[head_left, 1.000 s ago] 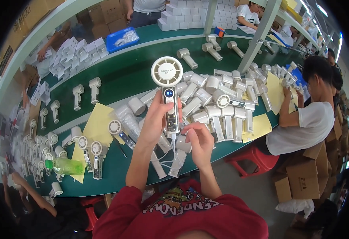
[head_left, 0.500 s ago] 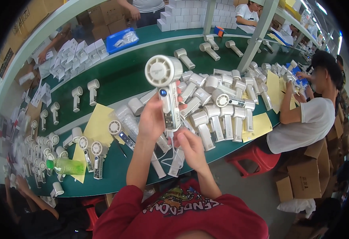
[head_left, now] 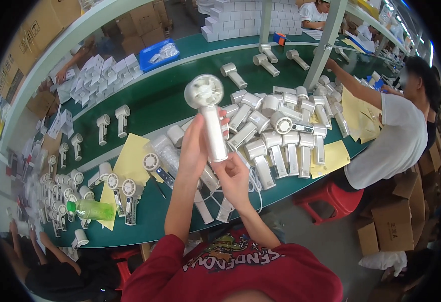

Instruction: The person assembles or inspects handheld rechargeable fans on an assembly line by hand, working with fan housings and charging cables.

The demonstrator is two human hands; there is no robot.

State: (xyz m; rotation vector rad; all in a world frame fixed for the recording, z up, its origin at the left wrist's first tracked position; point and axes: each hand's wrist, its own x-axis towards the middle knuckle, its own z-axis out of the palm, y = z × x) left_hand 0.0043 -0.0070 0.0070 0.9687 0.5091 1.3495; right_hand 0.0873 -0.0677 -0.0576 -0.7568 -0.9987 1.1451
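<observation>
A white handheld fan (head_left: 214, 133) is upright in my left hand (head_left: 194, 146), whose fingers wrap round its handle. Its round head shows blades through a clear cover, and the plain side of the handle faces me. My right hand (head_left: 233, 178) is closed at the handle's lower end, fingertips pressed together; what sits between them is hidden. A thin white cable (head_left: 254, 187) loops beside that hand and over the fans beneath. Just beyond lies a heap of similar white fans (head_left: 275, 143) on the green table.
Left stand more fans (head_left: 130, 191), a green bottle (head_left: 95, 209) and yellow paper (head_left: 132, 158). Several fans lie on the green belt (head_left: 160, 95). Beyond are a blue tray (head_left: 158, 55) and white boxes (head_left: 253, 20). A co-worker (head_left: 396, 116) sits at right, arm reaching across.
The fan has turned from its grille and display side to its plain side. My right hand has shifted up against its base. The co-worker at right has stretched an arm toward the belt.
</observation>
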